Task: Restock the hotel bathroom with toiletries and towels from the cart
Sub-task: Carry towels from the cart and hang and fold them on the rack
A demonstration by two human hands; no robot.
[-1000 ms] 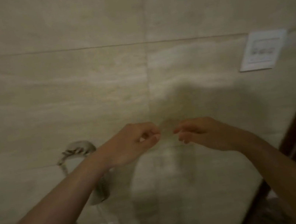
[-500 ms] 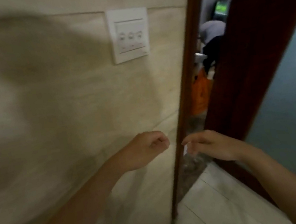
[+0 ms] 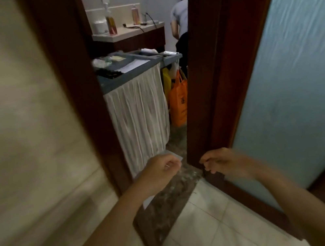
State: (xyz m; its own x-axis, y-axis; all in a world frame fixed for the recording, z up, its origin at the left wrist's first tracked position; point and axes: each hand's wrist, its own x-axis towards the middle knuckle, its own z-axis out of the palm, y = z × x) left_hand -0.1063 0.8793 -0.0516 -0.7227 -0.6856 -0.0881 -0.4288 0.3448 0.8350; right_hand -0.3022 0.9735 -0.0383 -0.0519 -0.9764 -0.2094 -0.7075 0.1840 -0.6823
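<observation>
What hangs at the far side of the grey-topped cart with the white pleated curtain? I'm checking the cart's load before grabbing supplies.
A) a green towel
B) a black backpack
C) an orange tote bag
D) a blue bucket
C: an orange tote bag hangs by its handles beside the grey-topped cart, right of its white pleated curtain.

- Two bare forearms enter from the lower edge of the frame, one from the lower left, one from the lower right.
- No sleeve shows on either arm up to the frame's edge.
- The left hand [image 3: 161, 173] sits just left of centre; a small pale glint shows at its fingers, too blurred to identify.
- The right hand [image 3: 224, 163] sits just right of centre, with no ring, watch or glove visible.
</observation>
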